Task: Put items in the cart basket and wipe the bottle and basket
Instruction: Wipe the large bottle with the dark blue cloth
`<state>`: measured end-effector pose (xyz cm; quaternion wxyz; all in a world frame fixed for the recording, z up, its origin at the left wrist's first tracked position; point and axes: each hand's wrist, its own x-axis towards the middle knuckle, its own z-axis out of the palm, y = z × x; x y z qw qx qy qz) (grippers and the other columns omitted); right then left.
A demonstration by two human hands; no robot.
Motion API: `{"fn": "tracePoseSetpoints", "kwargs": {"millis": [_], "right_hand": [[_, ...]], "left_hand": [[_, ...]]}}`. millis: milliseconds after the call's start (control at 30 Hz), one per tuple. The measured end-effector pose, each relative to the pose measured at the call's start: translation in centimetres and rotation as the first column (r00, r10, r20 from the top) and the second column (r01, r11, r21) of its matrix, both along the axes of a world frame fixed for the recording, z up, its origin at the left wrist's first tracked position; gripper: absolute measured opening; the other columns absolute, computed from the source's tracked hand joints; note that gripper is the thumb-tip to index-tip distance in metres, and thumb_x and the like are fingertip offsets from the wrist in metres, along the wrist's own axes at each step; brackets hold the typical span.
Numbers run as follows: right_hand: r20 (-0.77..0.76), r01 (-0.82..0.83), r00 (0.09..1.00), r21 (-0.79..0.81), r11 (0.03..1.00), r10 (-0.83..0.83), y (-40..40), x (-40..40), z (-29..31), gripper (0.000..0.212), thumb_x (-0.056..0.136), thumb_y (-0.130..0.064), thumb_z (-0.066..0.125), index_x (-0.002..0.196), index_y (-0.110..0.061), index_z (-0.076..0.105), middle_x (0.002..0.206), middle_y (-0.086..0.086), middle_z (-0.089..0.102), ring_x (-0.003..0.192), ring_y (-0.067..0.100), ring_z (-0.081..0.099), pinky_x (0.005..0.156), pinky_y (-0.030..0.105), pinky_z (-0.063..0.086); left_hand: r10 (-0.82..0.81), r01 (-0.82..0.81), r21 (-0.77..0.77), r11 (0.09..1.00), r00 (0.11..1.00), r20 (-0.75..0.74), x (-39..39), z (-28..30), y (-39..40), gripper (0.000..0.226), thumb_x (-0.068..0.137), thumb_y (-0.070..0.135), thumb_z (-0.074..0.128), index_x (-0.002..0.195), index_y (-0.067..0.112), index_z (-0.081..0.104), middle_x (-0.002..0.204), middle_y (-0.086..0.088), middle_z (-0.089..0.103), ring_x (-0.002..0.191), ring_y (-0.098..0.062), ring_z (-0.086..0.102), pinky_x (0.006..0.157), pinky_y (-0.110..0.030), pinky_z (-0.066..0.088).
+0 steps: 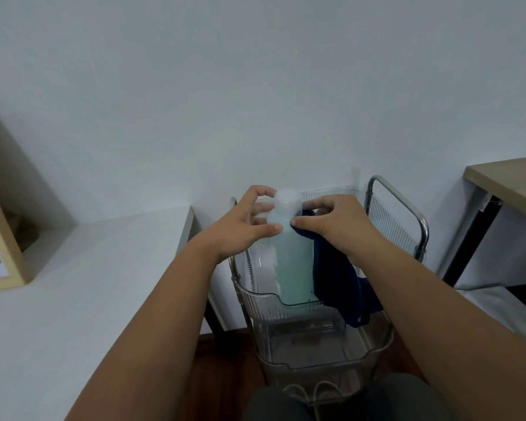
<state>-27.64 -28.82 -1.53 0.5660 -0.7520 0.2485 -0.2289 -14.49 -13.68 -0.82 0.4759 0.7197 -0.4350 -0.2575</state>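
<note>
While the translucent bottle [292,253] of pale green liquid is standing upright in the clear top basket [257,294] of the cart at lower centre, the left hand [243,229] is gripping its neck and the right hand [334,226] is pinching a dark blue cloth [334,278] against its shoulder; no label writing is showing.
</note>
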Motion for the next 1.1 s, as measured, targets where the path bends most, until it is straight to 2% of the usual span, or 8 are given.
{"fn": "tracePoseSetpoints", "kwargs": {"millis": [100,200,333,433,533,700,933,1100], "right_hand": [[-0.007,0.036,0.999,-0.03,0.999,-0.036,0.2,0.4,0.0,0.028,0.059,-0.024,0.085,0.084,-0.023,0.074,0.057,-0.015,0.059,0.054,-0.001,0.058,0.052,0.015,0.042],[0.004,-0.001,1.0,-0.06,0.998,0.001,0.2,0.4,0.0,0.019,0.061,-0.019,0.081,0.075,-0.028,0.073,0.048,-0.019,0.061,0.047,-0.005,0.058,0.047,0.012,0.044],[0.007,-0.164,0.986,-0.035,0.986,0.164,-0.5,-0.2,0.4,0.02,0.069,-0.019,0.078,0.076,-0.037,0.076,0.06,-0.012,0.067,0.059,-0.001,0.064,0.055,0.014,0.051],[-0.01,-0.276,0.961,0.066,0.959,0.278,-0.6,-0.1,0.2,0.02,0.081,-0.019,0.072,0.095,-0.033,0.073,0.082,0.002,0.067,0.073,0.009,0.068,0.066,0.021,0.055],[0.007,-0.294,0.954,0.205,0.934,0.299,-0.3,0.1,-0.5,0.028,0.087,-0.016,0.066,0.113,-0.023,0.063,0.101,0.012,0.066,0.089,0.025,0.069,0.078,0.036,0.058],[0.029,-0.236,0.971,0.242,0.941,0.236,0.2,0.0,-0.7,0.032,0.083,-0.015,0.067,0.113,-0.024,0.06,0.095,0.008,0.069,0.087,0.024,0.07,0.076,0.036,0.058],[-0.014,-0.167,0.985,0.172,0.971,0.172,0.6,0.3,-0.7,0.039,0.078,-0.017,0.071,0.115,-0.024,0.06,0.099,0.006,0.067,0.09,0.022,0.068,0.075,0.034,0.057],[-0.023,-0.243,0.969,0.116,0.963,0.247,-0.7,1.0,-0.2,0.029,0.076,-0.014,0.074,0.104,-0.02,0.067,0.093,0.009,0.067,0.081,0.02,0.069,0.076,0.033,0.056]], "left_hand": [[0.01,-0.01,-0.001,1.0,1.0,0.022,-0.4,-0.3,-0.1,0.051,0.092,0.017,0.068,0.129,0.036,0.039,0.122,0.007,0.06,0.089,0.0,0.067,0.082,-0.017,0.05],[0.035,-0.03,-0.047,0.998,0.994,0.1,-1.1,-1.0,0.0,0.065,0.091,0.028,0.069,0.136,0.055,0.031,0.122,0.011,0.054,0.095,-0.004,0.067,0.083,-0.021,0.052],[0.069,-0.05,-0.063,0.997,0.932,0.356,-1.9,-2.5,0.2,0.065,0.089,0.051,0.062,0.139,0.067,0.023,0.123,0.013,0.044,0.12,-0.006,0.048,0.099,-0.03,0.047],[0.104,-0.088,-0.059,0.994,0.908,0.405,-1.6,-3.0,0.3,0.064,0.087,0.061,0.059,0.139,0.068,0.021,0.12,0.008,0.042,0.12,-0.01,0.044,0.104,-0.039,0.043],[0.09,-0.064,-0.077,0.995,0.908,0.409,-1.5,-3.0,0.3,0.065,0.086,0.062,0.059,0.139,0.066,0.023,0.13,0.017,0.045,0.132,-0.007,0.037,0.109,-0.041,0.039],[0.105,-0.073,-0.094,0.993,0.911,0.398,-1.9,-2.8,0.1,0.068,0.084,0.059,0.064,0.139,0.065,0.024,0.117,0.051,0.036,0.133,-0.002,0.043,0.107,-0.036,0.042],[0.118,-0.079,-0.104,0.991,0.886,0.449,-1.9,-3.0,0.4,0.081,0.079,0.049,0.074,0.14,0.065,0.023,0.12,0.044,0.035,0.132,-0.006,0.045,0.107,-0.04,0.043],[0.118,-0.07,-0.119,0.99,0.875,0.47,-1.9,-2.9,0.7,0.08,0.078,0.045,0.076,0.138,0.064,0.027,0.112,0.061,0.034,0.12,-0.013,0.055,0.101,-0.035,0.046]]}}
